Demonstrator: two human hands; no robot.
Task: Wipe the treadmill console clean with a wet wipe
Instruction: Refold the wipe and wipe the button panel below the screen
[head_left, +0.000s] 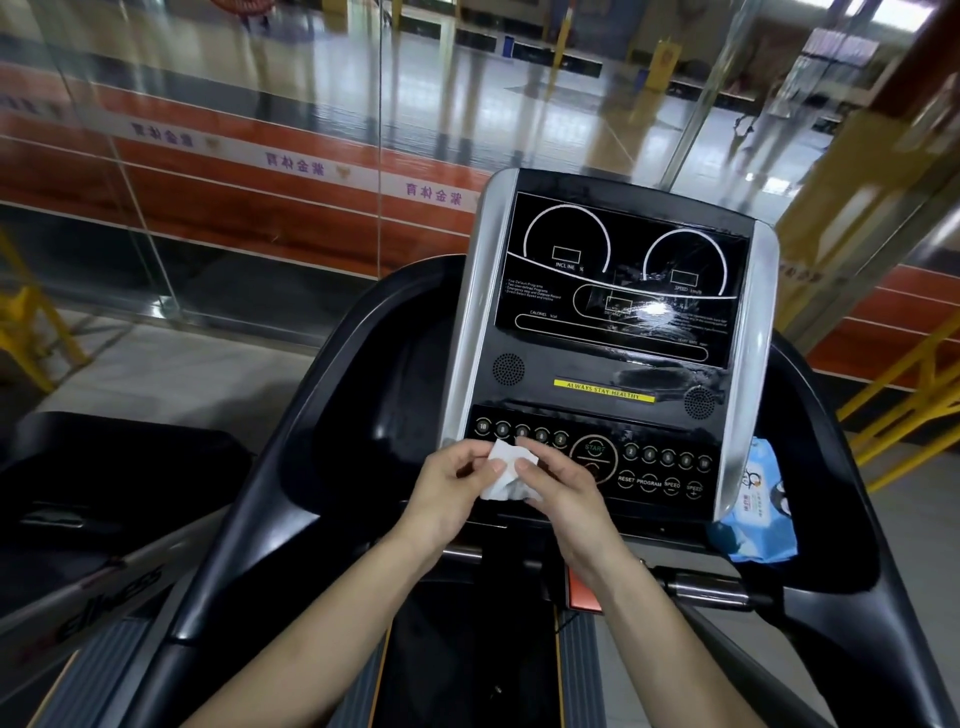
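Observation:
The treadmill console (613, 332) stands in front of me, black with silver side rails, a dark display above and a row of round buttons below. Streaks of wetness shine on the display's lower right. A crumpled white wet wipe (506, 475) is pinched between both hands, just in front of the left part of the button panel (654, 467). My left hand (447, 493) grips its left edge with thumb and fingers. My right hand (561, 493) holds its right edge, fingers covering part of the START button area.
A blue wet-wipe pack (761, 506) lies in the right side tray beside the console. Black curved handrails (291, 467) flank the console. A glass wall (260, 156) rises behind, with a neighbouring treadmill (104, 519) on the left and yellow railings (904, 395) on the right.

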